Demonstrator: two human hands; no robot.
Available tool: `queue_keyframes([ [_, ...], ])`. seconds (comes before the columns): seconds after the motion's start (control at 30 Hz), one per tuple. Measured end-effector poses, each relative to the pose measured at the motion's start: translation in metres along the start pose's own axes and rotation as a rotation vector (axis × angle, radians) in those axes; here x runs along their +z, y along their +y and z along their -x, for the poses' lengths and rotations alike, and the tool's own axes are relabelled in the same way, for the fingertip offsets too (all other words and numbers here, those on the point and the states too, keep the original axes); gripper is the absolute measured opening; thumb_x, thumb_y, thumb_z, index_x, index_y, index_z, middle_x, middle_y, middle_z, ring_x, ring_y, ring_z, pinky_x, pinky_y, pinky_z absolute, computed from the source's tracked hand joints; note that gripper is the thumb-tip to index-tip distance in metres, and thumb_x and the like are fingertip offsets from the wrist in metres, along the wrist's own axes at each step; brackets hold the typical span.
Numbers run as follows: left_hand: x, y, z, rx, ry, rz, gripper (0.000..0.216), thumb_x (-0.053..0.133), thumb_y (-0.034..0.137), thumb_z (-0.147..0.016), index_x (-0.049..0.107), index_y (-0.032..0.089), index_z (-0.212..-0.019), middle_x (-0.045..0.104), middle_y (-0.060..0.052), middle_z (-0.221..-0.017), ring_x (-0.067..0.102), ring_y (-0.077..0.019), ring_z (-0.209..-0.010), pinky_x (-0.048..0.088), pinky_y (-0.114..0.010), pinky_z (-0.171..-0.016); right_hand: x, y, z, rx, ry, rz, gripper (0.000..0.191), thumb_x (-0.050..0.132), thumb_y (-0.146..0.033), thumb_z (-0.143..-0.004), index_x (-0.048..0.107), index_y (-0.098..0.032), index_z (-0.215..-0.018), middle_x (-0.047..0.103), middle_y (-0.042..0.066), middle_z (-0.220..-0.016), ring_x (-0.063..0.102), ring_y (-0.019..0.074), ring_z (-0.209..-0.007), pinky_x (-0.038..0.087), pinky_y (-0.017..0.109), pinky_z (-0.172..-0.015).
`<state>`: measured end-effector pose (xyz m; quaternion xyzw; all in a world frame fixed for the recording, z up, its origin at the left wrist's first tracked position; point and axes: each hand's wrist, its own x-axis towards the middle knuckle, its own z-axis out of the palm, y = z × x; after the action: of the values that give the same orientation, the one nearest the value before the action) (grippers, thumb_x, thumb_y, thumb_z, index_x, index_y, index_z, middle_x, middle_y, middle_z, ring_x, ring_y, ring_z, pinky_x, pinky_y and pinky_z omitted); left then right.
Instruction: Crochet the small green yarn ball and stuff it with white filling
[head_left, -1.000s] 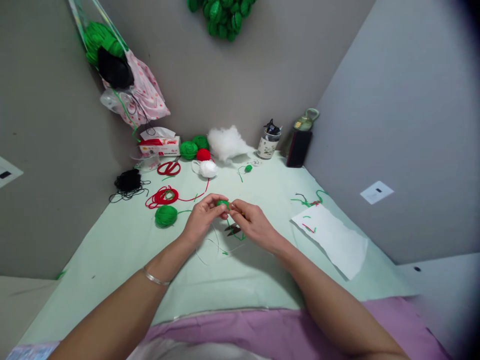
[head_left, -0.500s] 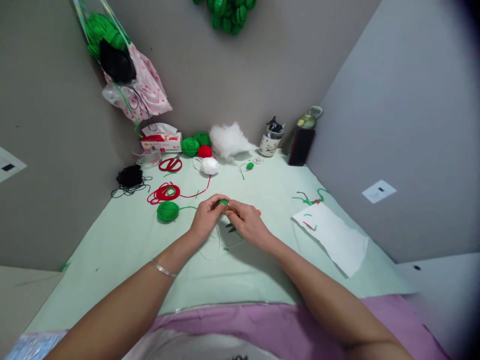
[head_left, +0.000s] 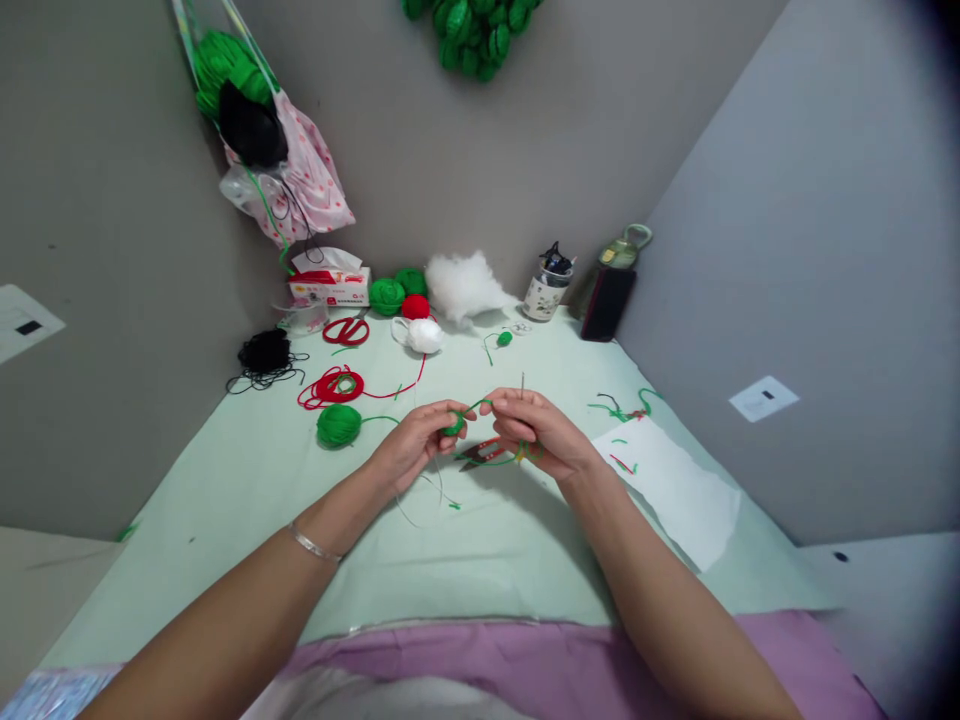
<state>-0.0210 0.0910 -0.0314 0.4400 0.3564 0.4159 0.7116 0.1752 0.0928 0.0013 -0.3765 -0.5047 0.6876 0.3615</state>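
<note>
My left hand point(head_left: 416, 445) is closed around a small green crocheted piece point(head_left: 453, 424), which shows between thumb and fingers. A strand of green yarn point(head_left: 477, 404) runs from this piece to the pinched fingertips of my right hand point(head_left: 536, 430). That hand also holds a thin crochet hook point(head_left: 523, 383), its metal shaft pointing up; more green yarn hangs below the fingers. Under the hands lie scissors point(head_left: 480, 456) with red handles, partly covered by my right hand. Left of my left hand, a green yarn ball point(head_left: 339, 426) trails a strand towards it.
Coiled red yarn point(head_left: 330, 386), black yarn point(head_left: 264, 352) and red-handled scissors point(head_left: 346, 330) lie at left. Behind are a tissue box point(head_left: 330, 285), white stuffing point(head_left: 466, 287), a pen jar point(head_left: 547, 290) and a phone point(head_left: 609, 303). White paper point(head_left: 679, 495) with yarn scraps lies right.
My right hand has moved right, away from my left, drawing a green strand out between them. The crochet hook and the scissors below now show more. The view has shifted slightly.
</note>
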Motion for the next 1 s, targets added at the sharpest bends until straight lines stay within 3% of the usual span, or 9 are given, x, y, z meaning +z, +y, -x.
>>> queue_keyframes([
  [0.23,0.007,-0.019,-0.01,-0.04,0.003,0.02,0.021,0.077,0.032,-0.071,0.064,0.015,-0.073,0.056,0.001,-0.061,0.039,-0.0089,-0.052,0.027,-0.024,-0.053,0.017,0.007,0.0,-0.005,-0.006,-0.038,0.028,0.079,-0.042,-0.079,0.066,-0.017,-0.077,0.031,-0.013,-0.042,0.019,0.0054,-0.042,0.018,0.023,-0.046],
  [0.4,0.005,-0.013,-0.003,-0.075,0.012,0.088,0.021,0.07,0.023,-0.073,0.062,0.017,-0.092,0.067,-0.002,-0.071,0.051,-0.0101,-0.054,0.04,-0.022,-0.057,0.003,0.002,-0.002,-0.018,0.035,-0.055,0.026,0.076,-0.041,-0.083,0.071,-0.016,-0.085,0.028,-0.014,-0.043,0.016,0.0059,-0.044,0.019,0.023,-0.047],
  [0.6,-0.002,-0.008,-0.003,-0.049,0.087,0.157,0.015,0.067,0.017,-0.073,0.058,0.017,-0.085,0.068,-0.003,-0.077,0.052,-0.0074,-0.053,0.041,-0.02,-0.053,-0.011,-0.008,0.001,-0.019,0.103,-0.124,0.029,0.078,-0.041,-0.081,0.075,-0.014,-0.093,0.024,-0.012,-0.048,0.009,0.0084,-0.052,0.009,0.023,-0.045],
  [0.7,-0.009,-0.009,-0.005,-0.037,0.153,0.158,0.009,0.066,0.013,-0.08,0.059,0.016,-0.084,0.068,-0.001,-0.081,0.049,-0.0054,-0.049,0.041,-0.019,-0.049,-0.011,-0.013,0.006,-0.071,0.102,-0.148,0.031,0.075,-0.045,-0.08,0.076,-0.016,-0.092,0.023,-0.011,-0.048,0.008,0.0098,-0.053,0.011,0.023,-0.044],
  [0.77,-0.014,-0.008,-0.006,-0.036,0.186,0.153,0.007,0.067,0.019,-0.09,0.064,0.015,-0.096,0.069,-0.002,-0.088,0.058,-0.0086,-0.058,0.05,-0.022,-0.056,-0.011,-0.017,0.011,-0.116,0.104,-0.143,0.031,0.074,-0.046,-0.081,0.076,-0.018,-0.093,0.021,-0.011,-0.047,0.008,0.0102,-0.052,0.013,0.024,-0.043],
  [0.83,-0.019,-0.005,-0.007,-0.044,0.205,0.152,0.024,0.066,0.031,-0.098,0.066,0.015,-0.116,0.07,-0.007,-0.109,0.069,-0.0169,-0.084,0.06,-0.033,-0.074,-0.013,-0.022,0.016,-0.174,0.135,-0.135,0.027,0.075,-0.043,-0.081,0.075,-0.019,-0.095,0.017,-0.012,-0.047,0.007,0.0105,-0.051,0.013,0.024,-0.043],
  [0.9,-0.022,-0.003,-0.008,-0.052,0.218,0.156,0.037,0.065,0.037,-0.099,0.063,0.016,-0.131,0.067,-0.011,-0.128,0.069,-0.0246,-0.107,0.061,-0.045,-0.089,-0.016,-0.026,0.019,-0.25,0.195,-0.147,0.023,0.075,-0.039,-0.082,0.073,-0.021,-0.096,0.015,-0.012,-0.047,0.006,0.0108,-0.051,0.013,0.023,-0.042],
  [1.0,-0.026,-0.001,-0.009,-0.058,0.229,0.169,0.039,0.066,0.036,-0.099,0.062,0.017,-0.133,0.065,-0.012,-0.133,0.068,-0.0264,-0.113,0.06,-0.048,-0.094,-0.025,-0.031,0.02,-0.374,0.311,-0.181,0.018,0.074,-0.036,-0.085,0.071,-0.023,-0.097,0.015,-0.012,-0.049,0.006,0.0111,-0.05,0.014,0.022,-0.04],
])
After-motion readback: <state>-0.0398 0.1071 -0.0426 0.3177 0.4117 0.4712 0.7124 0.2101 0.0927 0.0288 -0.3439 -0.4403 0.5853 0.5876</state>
